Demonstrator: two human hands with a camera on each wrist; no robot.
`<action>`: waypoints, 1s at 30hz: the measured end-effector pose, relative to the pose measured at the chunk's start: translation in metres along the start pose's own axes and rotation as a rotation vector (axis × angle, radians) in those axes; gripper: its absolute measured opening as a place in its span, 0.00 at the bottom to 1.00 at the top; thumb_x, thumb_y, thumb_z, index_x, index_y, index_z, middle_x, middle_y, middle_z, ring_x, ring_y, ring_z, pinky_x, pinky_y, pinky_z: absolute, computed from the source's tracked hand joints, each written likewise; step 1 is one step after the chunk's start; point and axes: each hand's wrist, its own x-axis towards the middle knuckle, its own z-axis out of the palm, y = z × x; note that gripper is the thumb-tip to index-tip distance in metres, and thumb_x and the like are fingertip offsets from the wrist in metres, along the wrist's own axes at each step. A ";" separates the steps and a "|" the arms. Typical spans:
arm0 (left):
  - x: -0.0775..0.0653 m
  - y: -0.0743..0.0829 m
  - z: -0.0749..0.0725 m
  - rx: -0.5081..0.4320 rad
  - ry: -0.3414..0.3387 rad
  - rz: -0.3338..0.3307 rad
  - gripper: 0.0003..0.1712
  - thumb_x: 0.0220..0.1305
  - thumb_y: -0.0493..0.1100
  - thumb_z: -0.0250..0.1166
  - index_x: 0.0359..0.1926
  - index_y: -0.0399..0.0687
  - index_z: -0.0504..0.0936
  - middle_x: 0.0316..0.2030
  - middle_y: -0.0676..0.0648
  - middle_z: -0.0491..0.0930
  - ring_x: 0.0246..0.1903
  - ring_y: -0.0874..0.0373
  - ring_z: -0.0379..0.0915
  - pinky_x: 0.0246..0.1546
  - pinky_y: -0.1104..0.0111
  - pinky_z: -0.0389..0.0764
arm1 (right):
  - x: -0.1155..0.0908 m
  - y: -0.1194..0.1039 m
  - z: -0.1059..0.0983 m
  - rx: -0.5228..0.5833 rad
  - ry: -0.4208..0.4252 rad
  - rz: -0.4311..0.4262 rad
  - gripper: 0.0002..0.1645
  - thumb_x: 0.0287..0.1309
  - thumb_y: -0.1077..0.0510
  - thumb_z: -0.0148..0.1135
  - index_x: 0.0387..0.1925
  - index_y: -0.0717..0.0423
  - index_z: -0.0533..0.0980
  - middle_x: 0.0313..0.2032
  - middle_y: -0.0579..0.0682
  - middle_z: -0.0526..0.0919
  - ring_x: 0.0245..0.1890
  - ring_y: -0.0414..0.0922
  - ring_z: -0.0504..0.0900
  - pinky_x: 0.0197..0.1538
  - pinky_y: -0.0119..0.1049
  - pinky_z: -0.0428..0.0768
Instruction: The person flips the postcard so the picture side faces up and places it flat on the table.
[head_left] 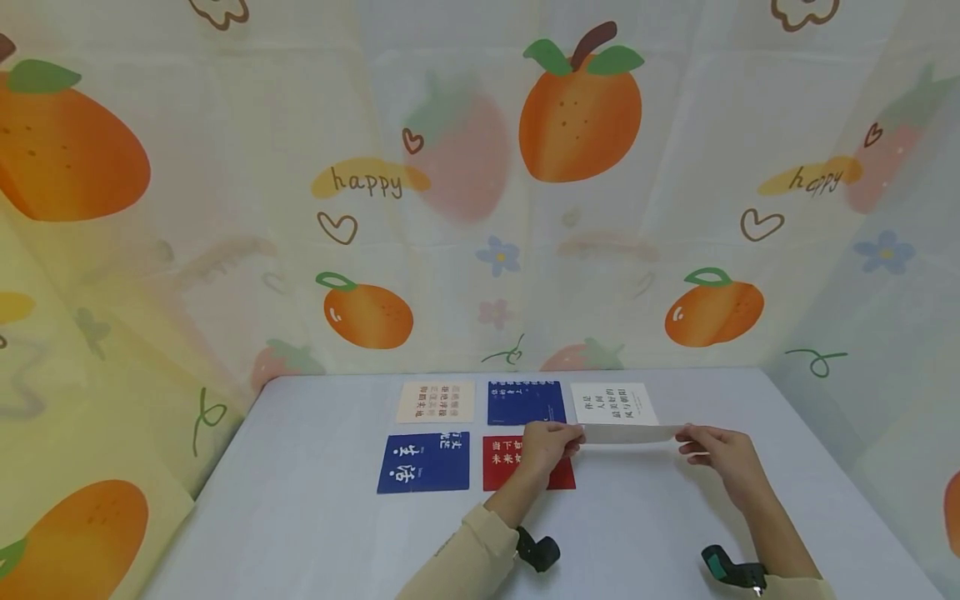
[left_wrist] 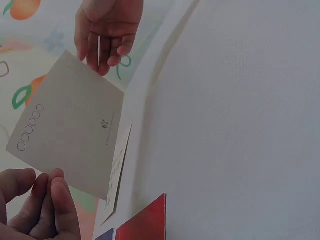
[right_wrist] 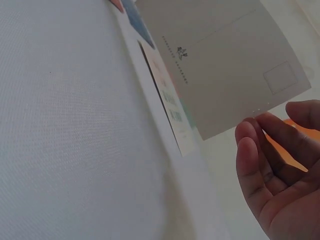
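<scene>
Between both hands a postcard is held up by its two ends over the table, seen almost edge-on from the head. Its pale back shows a row of small circles and a small printed emblem in the left wrist view. The left hand pinches one end, and its forearm crosses over a red card, partly hiding it. At the opposite end the right hand pinches the edge; in the right wrist view its fingertips are right at the card's border.
Behind the held postcard lies a white card with dark lettering. To its left lie a blue card and a cream card; another blue card is nearer. A fruit-print cloth hangs behind the white table.
</scene>
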 end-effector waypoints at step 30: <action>-0.001 -0.008 0.002 0.001 -0.026 0.016 0.08 0.56 0.36 0.69 0.39 0.42 0.86 0.30 0.48 0.85 0.26 0.63 0.79 0.31 0.73 0.82 | 0.007 0.005 0.000 0.044 0.024 -0.016 0.28 0.63 0.54 0.62 0.55 0.73 0.73 0.34 0.36 0.82 0.30 0.39 0.79 0.36 0.25 0.81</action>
